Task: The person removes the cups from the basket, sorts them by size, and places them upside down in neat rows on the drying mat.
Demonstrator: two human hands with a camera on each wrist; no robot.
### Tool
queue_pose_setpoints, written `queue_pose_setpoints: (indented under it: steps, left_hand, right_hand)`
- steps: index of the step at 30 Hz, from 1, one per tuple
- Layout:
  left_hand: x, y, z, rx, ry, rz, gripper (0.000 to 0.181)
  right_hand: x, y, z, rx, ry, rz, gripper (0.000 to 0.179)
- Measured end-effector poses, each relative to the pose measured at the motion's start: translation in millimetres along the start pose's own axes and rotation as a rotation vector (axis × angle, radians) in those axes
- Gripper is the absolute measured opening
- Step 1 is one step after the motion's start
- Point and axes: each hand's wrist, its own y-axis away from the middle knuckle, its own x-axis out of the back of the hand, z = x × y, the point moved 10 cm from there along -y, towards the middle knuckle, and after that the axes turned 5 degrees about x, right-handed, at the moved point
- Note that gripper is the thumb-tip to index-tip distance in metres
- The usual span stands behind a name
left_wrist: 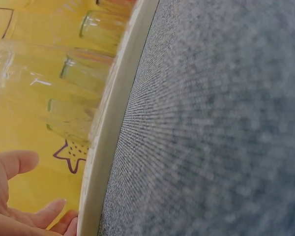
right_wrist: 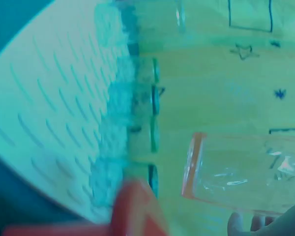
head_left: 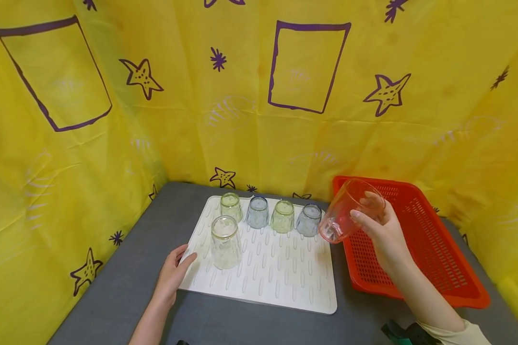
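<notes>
My right hand holds a large pink-tinted drinking glass, tilted, above the side of the red basket nearest the mat. In the right wrist view, fingertips show under this glass. My left hand is at the left edge of a white ridged drying mat, thumb apart from the relaxed fingers. On the mat's left part stands a tall clear glass. Along the back sit small glasses in a row: green, blue, green and blue.
The red perforated basket lies right of the mat on the grey table. A yellow patterned cloth hangs behind and at both sides. At the lower right, a dark object lies by my right sleeve.
</notes>
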Motion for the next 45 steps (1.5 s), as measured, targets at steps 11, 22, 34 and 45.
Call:
queue_pose_setpoints:
  steps: [11,22,34,45]
  left_hand:
    - [-1.0,3.3,3.3,0.008,0.015,-0.021,0.059]
    - [-0.4,4.2,10.9,-0.054,0.013,0.030,0.060]
    - [-26.6,66.0,113.3,-0.569,0.241,-0.029,0.054]
    - [-121.3,92.7,147.1,-0.629,0.040,-0.453,0.068]
  right_hand:
    - [-46,23.5,32,0.026,0.039,-0.087,0.061]
    - [-66,34.8,64,0.001,0.114,-0.133,0.067]
    - [-72,40.9,85,-0.005,0.214,-0.182,0.068]
    - [-83,43.0,81,0.038,0.221,-0.260,0.070]
